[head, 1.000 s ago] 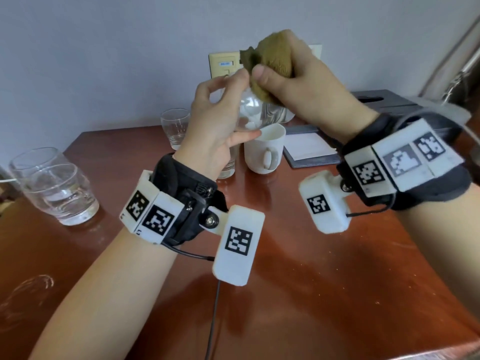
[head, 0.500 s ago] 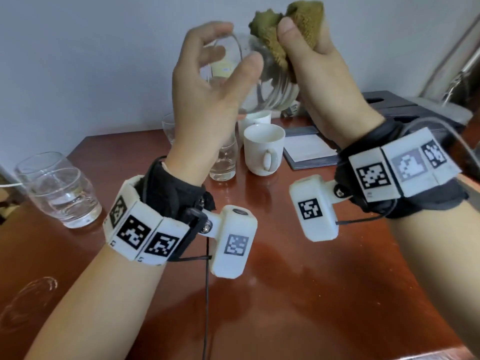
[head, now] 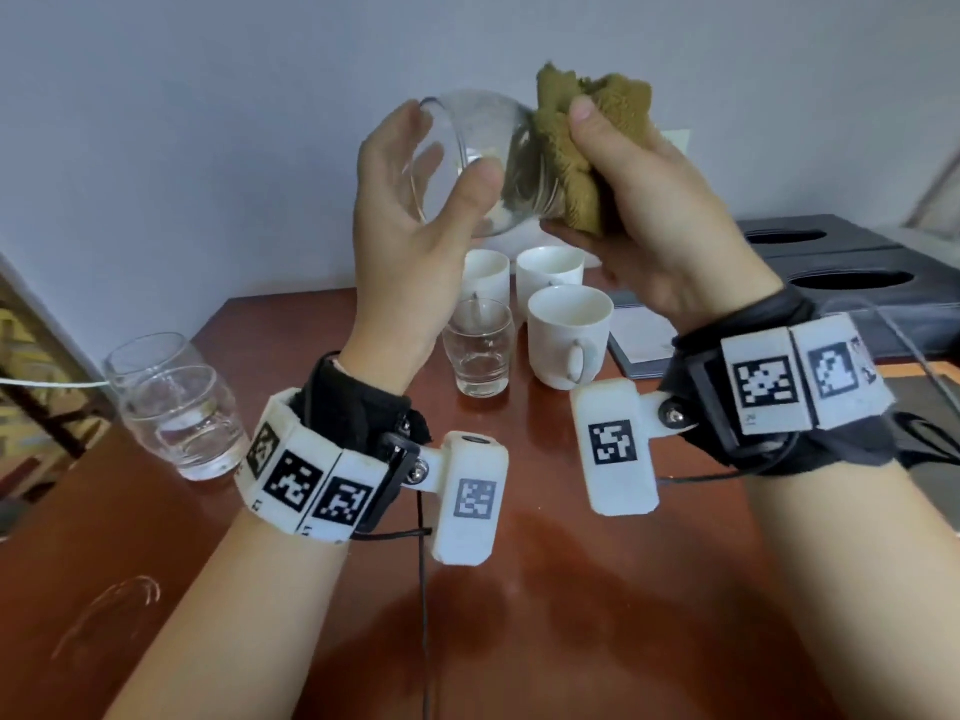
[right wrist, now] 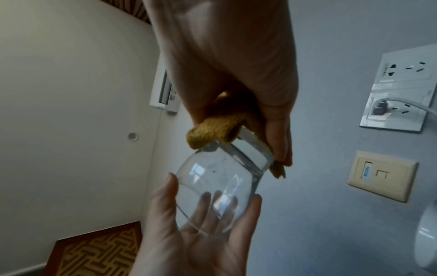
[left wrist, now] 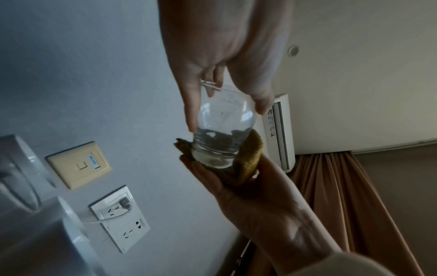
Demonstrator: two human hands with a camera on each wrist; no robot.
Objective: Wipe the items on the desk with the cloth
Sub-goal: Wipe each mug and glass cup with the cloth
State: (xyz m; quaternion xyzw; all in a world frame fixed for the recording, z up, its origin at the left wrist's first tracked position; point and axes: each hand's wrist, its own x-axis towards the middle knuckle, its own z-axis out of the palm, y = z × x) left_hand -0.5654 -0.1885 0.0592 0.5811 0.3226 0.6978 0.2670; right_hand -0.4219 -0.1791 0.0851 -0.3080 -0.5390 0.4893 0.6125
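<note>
A clear round glass [head: 483, 158] is held up in the air above the desk, tilted on its side with its mouth toward the left. My left hand [head: 415, 200] grips it near the rim, thumb in front and fingers behind. My right hand [head: 639, 200] clutches an olive-brown cloth [head: 587, 132] bunched against the glass's base. In the left wrist view the glass [left wrist: 222, 127] sits base-down in the cloth [left wrist: 248, 158]. In the right wrist view the cloth [right wrist: 212, 130] wraps the thick bottom of the glass [right wrist: 220, 183].
On the red-brown desk [head: 571, 589] stand three white cups [head: 566, 330], a small glass [head: 480, 350] and two tumblers [head: 176, 407] at the left. A notepad [head: 644, 340] and black boxes [head: 841, 272] lie at the right. Wall sockets [left wrist: 120, 218] are behind.
Both hands have lifted the glass and cloth higher and turned the glass onto its side. The cloth has shifted from the glass's upper side to its base.
</note>
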